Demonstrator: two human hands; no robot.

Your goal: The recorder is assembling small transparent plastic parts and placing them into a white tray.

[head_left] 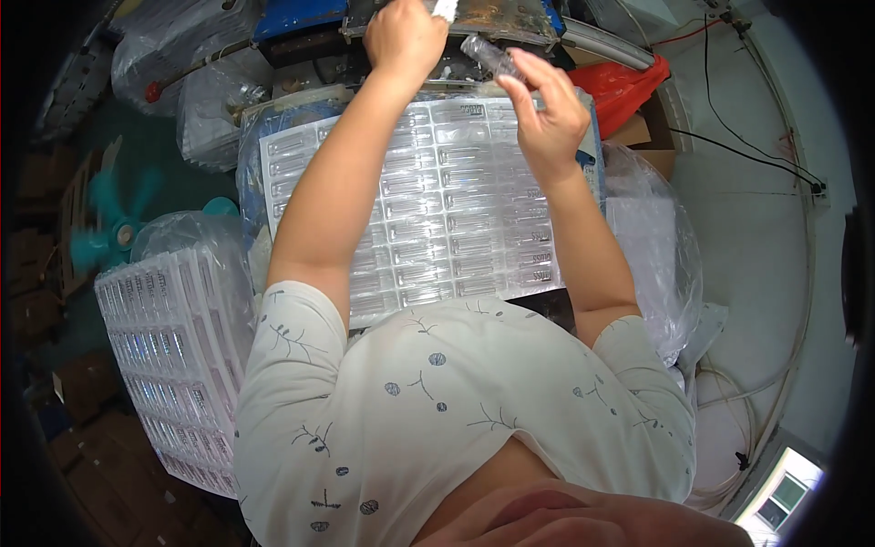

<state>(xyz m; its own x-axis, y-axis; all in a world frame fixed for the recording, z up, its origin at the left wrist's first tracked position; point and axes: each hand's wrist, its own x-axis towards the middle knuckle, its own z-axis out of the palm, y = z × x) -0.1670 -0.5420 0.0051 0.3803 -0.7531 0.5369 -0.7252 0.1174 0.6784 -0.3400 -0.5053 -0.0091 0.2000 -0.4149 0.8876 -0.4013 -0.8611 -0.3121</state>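
Note:
My right hand is closed, thumb and fingers pinching a small clear plastic piece, long and narrow. It hangs in the air over the near edge of a dark machine bed. Farther left, my left hand reaches onto that bed with its fingers curled. A small white scrap shows at its fingertips, too little of it to name. Below both forearms lies a large clear moulded plastic sheet, with rows of long shallow pockets, on a blue-edged table.
A stack of similar clear sheets leans at the left, near a turning green fan. Bagged sheets stand at the right. A red plastic bag sits beside the machine, and black cables hang along the wall.

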